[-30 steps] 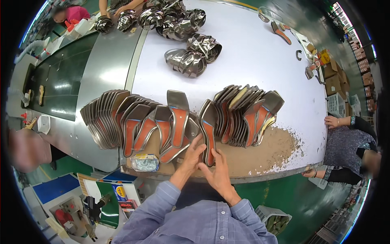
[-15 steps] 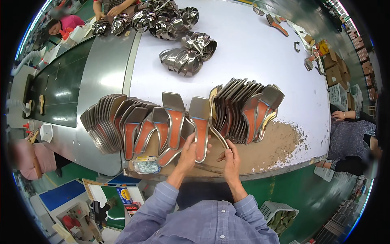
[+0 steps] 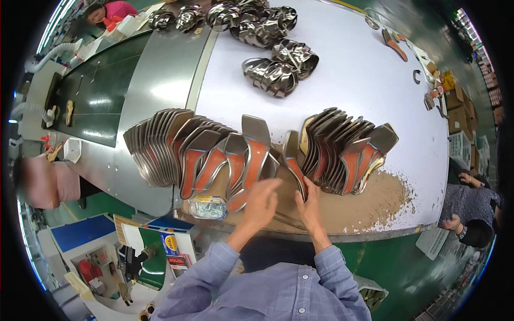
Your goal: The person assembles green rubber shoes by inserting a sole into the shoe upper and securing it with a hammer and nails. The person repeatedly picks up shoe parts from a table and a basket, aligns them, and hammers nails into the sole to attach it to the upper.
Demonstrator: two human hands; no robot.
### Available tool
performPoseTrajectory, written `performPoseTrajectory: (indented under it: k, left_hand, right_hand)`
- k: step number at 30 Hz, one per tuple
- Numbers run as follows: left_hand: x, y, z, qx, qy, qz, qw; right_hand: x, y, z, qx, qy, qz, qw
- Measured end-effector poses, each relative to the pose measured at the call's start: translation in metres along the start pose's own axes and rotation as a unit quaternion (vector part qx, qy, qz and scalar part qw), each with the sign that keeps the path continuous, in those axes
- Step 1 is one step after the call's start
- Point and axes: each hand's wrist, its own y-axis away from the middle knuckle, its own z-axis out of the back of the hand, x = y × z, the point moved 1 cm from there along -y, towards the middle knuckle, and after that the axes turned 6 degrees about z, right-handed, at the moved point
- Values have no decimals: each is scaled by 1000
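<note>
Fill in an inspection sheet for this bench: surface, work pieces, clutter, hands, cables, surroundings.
Surface: white tabletop; ragged-edged brown patch toward the near side.
Work pieces: left row of soles and right row of soles, closely packed.
Clutter: clear-wrapped packet near the front edge; shiny strap bundles farther back.
Hands: right hand holds one sole; left hand blurred, grasp unclear.
Cables: nothing seen.
Surroundings: person in light pink, left; person in patterned top, right.
</note>
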Motion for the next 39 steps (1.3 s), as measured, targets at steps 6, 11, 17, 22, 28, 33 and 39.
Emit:
performPoseTrajectory:
  k: [6, 11, 17, 22, 28, 33, 39]
  left_hand:
    - [21, -10, 28, -85, -189, 149, 967]
    - [39, -10, 34, -192, 7, 180, 965]
    - [43, 38, 60, -158, 88, 224, 958]
    - [42, 59, 44, -155, -199, 69, 965]
    - [88, 61, 37, -233, 114, 201, 945]
    - [80, 49, 37, -228, 39, 190, 954]
    - [57, 35, 32, -152, -224, 152, 950]
  right_hand:
    - [1, -3, -14, -37, 181, 92, 979]
    - [57, 10, -23, 76, 45, -49, 995]
    - [26, -15, -72, 95, -35, -65, 993]
    - [47, -21, -81, 96, -128, -37, 986]
    - [-7, -18, -91, 14, -174, -170, 970]
    - [-15, -26, -107, 95, -148, -189, 966]
    - [-7, -27, -115, 134, -119, -152, 972]
